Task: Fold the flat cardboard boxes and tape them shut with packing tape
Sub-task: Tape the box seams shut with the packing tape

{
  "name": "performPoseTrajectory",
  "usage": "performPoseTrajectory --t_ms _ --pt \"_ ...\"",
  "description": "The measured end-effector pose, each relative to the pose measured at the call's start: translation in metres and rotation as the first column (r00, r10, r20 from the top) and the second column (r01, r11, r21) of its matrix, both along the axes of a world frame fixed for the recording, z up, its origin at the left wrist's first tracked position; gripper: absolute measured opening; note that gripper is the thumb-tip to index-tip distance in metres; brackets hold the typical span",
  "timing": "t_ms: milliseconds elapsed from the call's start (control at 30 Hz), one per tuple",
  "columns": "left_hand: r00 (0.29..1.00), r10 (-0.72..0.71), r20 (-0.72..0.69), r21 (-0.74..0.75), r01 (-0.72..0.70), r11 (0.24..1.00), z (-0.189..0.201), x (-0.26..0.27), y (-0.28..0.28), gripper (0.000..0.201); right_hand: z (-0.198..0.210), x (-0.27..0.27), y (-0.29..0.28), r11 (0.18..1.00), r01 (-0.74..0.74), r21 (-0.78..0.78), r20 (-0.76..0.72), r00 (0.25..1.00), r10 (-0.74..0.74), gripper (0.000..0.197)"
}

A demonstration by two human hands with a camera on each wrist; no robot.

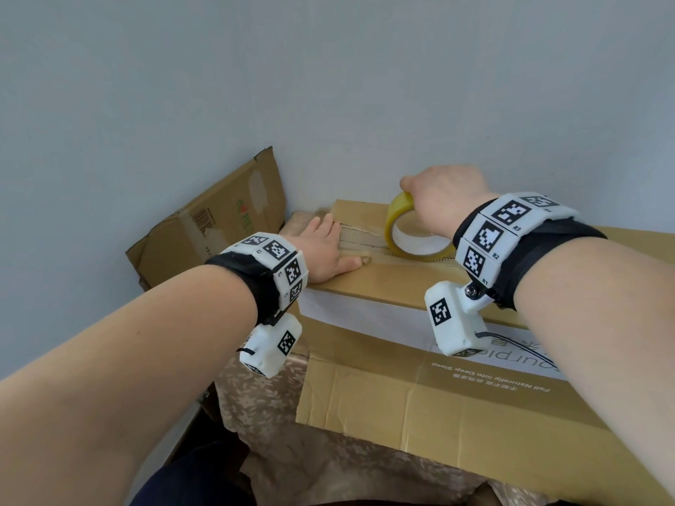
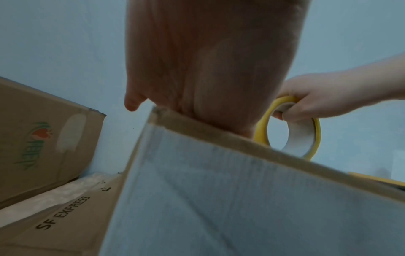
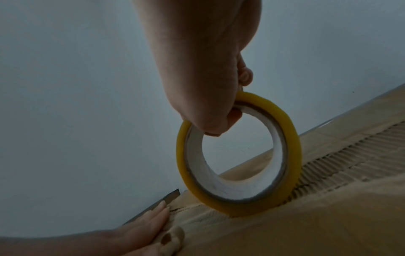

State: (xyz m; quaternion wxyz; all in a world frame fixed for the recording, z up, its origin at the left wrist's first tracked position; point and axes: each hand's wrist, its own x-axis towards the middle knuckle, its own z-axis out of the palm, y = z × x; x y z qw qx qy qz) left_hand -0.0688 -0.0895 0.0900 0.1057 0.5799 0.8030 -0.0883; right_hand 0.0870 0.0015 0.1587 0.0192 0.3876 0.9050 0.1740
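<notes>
The cardboard box serves as the reference. Its near side faces the person, carries a white band and inverted printed text, and hangs over the edge of a surface covered with a patterned cloth. On the box top, near the left end, the left hand lies flat, palm down. Its fingers are straight and close together, the thumb is spread toward the right, and the fingertips reach the centre seam. Exposed corrugation runs along this seam. Just right of the left hand, the roll of packing tape stands upright on its edge, touching the box top on the seam. The right hand grips the top of the roll: its fingers curl through the white core, and the thumb position cannot be determined. Both wrists carry bands with black-and-white markers. Beyond the left end of the box, a flattened carton with a green and red print leans against the wall. Below it lies another flat carton marked "SF EXPRESS".
</notes>
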Motion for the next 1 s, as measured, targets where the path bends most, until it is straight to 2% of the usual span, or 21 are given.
performPoseTrajectory --t_ms 100,333,467,600,700,833,900,1000 --pt "0.999 0.036 0.003 0.008 -0.036 0.999 -0.002 0.007 -0.002 0.094 -0.001 -0.001 0.002 1.0 0.004 -0.014 -0.008 1.0 -0.004 0.027" --pt "0.998 -0.061 -0.005 -0.072 0.061 0.996 0.002 0.025 0.009 0.101 -0.004 0.003 0.006 1.0 -0.019 -0.01 -0.037 0.999 0.019 0.031" --pt "0.989 -0.146 0.032 -0.105 0.149 0.983 0.003 0.033 0.02 0.115 -0.006 0.011 0.01 0.999 -0.021 -0.032 -0.096 0.995 0.017 0.026" --pt "0.969 -0.232 0.079 -0.144 0.242 0.96 0.014 0.039 0.032 0.133 -0.01 0.025 0.019 0.997 -0.058 -0.054 -0.231 0.972 0.044 0.02" --pt "0.96 -0.263 0.092 -0.177 0.275 0.945 0.017 0.047 0.04 0.139 -0.021 0.042 0.035 0.979 -0.064 -0.193 -0.393 0.919 -0.017 0.024" --pt "0.965 -0.249 0.086 -0.184 0.26 0.948 0.017 0.049 0.046 0.152 -0.041 0.057 0.046 0.857 -0.091 -0.507 -0.545 0.805 -0.237 0.025" --pt "0.968 -0.233 0.09 -0.159 0.245 0.956 0.018 0.052 0.045 0.145 -0.048 0.062 0.048 0.826 -0.097 -0.556 -0.561 0.776 -0.287 0.023" --pt "0.979 -0.186 0.088 -0.148 0.197 0.969 0.021 0.057 0.045 0.135 -0.049 0.07 0.053 0.862 -0.077 -0.501 -0.552 0.795 -0.25 0.02"
